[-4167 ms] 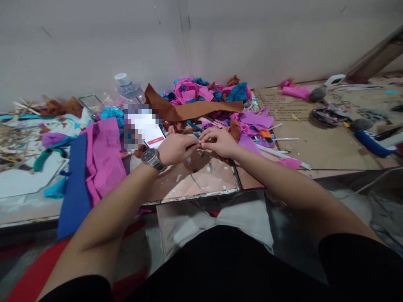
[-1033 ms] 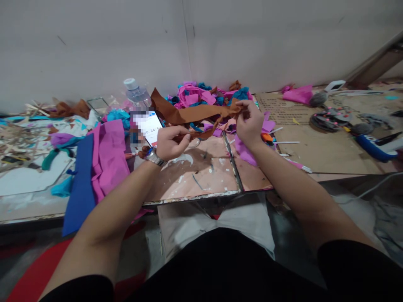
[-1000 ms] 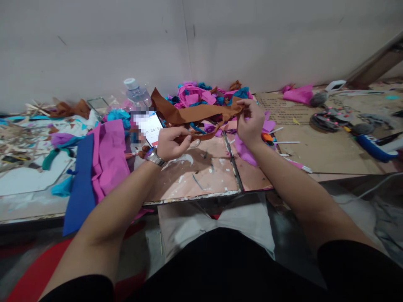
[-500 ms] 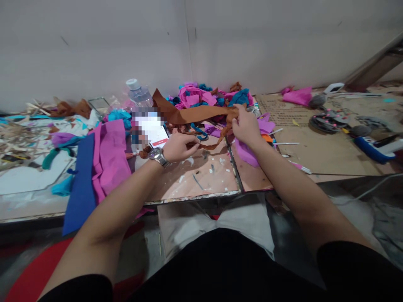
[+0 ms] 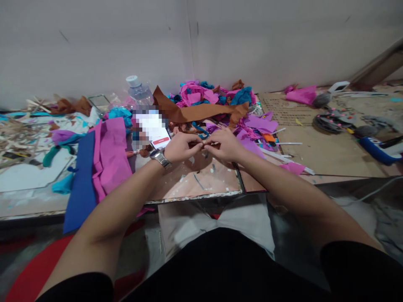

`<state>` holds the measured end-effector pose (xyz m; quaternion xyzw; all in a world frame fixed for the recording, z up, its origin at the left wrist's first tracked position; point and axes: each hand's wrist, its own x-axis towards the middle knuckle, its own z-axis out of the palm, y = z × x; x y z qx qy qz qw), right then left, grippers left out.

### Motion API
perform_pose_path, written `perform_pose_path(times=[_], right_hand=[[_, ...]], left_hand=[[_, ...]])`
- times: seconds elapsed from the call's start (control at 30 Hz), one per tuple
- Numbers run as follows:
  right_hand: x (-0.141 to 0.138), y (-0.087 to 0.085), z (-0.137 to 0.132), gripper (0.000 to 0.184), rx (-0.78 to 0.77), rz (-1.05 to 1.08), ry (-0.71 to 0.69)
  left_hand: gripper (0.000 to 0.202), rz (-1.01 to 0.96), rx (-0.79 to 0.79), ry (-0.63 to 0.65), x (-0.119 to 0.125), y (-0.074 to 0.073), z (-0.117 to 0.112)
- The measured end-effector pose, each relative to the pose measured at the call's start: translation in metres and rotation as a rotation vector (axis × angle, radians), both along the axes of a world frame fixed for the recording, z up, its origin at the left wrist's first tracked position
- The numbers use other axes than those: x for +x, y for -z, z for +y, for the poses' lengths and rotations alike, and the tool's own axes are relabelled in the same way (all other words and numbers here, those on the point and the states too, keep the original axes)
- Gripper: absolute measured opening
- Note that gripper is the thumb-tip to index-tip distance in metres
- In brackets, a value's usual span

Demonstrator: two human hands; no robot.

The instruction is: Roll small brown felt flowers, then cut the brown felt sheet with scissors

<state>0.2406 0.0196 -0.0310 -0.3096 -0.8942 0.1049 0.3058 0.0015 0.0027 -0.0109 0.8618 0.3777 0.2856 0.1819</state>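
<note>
My left hand (image 5: 181,147), with a metal watch (image 5: 160,157) at the wrist, and my right hand (image 5: 226,144) meet over the front of the table. Thumbs and fingertips of both pinch a thin brown crepe paper strip (image 5: 216,145), mostly hidden by the fingers. Behind them a wider brown crepe paper piece (image 5: 201,113) lies across a heap of pink and teal crumpled crepe paper (image 5: 201,97). Left of my left hand lies a lit phone (image 5: 155,130), partly blurred out. Purple paper scraps (image 5: 260,123) lie beyond my right hand.
A plastic bottle (image 5: 140,94) stands behind the phone. Pink crepe paper (image 5: 113,157) and a blue sheet (image 5: 80,180) lie at left, the blue one hanging over the edge. White sticks (image 5: 289,143), a dark pin holder (image 5: 333,121) and a blue-and-white object (image 5: 379,150) are at right.
My right hand has let go of the wide brown paper and come down left to meet my left hand. Both now pinch the thin strip close together.
</note>
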Motion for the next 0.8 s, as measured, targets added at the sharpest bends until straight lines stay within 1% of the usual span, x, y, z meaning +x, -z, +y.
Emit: perform_pose_path(times=[0.07, 0.2, 0.33, 0.47, 0.6, 0.8], right_hand=[[0.0009, 0.0006, 0.0003, 0.014, 0.002, 0.013, 0.007], [0.0021, 0.0004, 0.0008, 0.015, 0.027, 0.054, 0.027], [0.0016, 0.0009, 0.0004, 0.013, 0.029, 0.104, 0.059], [0.0008, 0.0027, 0.0001, 0.012, 0.049, 0.143, 0.040], [-0.0008, 0.0039, -0.0009, 0.012, 0.062, 0.189, 0.036], [-0.0019, 0.0052, -0.0020, 0.009, 0.067, 0.208, 0.061]], left_hand=[[0.030, -0.038, -0.058, 0.007, 0.0001, -0.0007, -0.0004], [0.029, -0.109, -0.248, 0.009, -0.0002, -0.0012, -0.0008], [0.034, -0.158, -0.385, 0.000, -0.0012, 0.0001, 0.0007], [0.037, -0.232, -0.521, -0.018, -0.0006, 0.0017, 0.0022], [0.040, -0.293, -0.587, 0.007, 0.0007, 0.0014, 0.0030], [0.041, -0.294, -0.634, -0.015, 0.0000, 0.0013, 0.0032]])
